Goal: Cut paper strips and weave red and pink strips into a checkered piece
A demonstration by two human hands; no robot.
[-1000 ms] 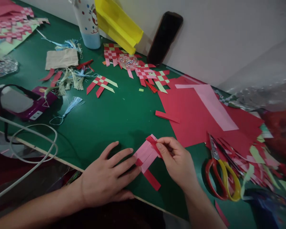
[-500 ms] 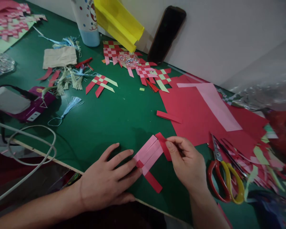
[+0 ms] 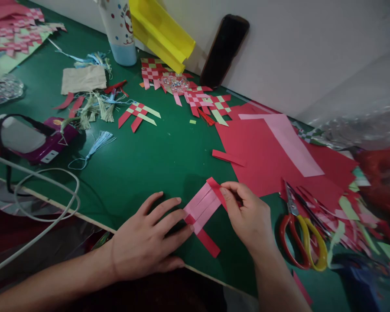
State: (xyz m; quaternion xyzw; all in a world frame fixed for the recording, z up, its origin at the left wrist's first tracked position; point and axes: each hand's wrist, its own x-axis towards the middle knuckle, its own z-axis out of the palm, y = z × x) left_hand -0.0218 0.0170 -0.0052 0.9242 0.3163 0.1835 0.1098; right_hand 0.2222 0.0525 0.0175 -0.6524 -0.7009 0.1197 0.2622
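A pink paper piece (image 3: 204, 207) with lengthwise slits lies slanted near the front edge of the green table. One red paper strip (image 3: 209, 243) crosses its lower left end and sticks out toward the front. My left hand (image 3: 152, 234) lies with fingers spread, its fingertips touching that end of the pink paper. Between thumb and forefinger, my right hand (image 3: 247, 212) pinches a second red paper strip (image 3: 215, 187), which lies across the upper right end of the pink paper. The far part of this strip is hidden by my fingers.
Red-and-yellow-handled scissors (image 3: 302, 238) lie at the right beside paper scraps (image 3: 354, 225). Red sheets (image 3: 256, 151) spread behind them. A woven paper fish (image 3: 138, 113), tassels (image 3: 97, 145), a purple power box (image 3: 56, 141), a cable (image 3: 74, 195) and a cup (image 3: 121, 47) stand or lie leftward; a phone (image 3: 224, 52) leans at the back.
The red strip in my right hand has moved left, from beside the pink paper's end onto it. My left hand stays at the other end. The view has shifted slightly.
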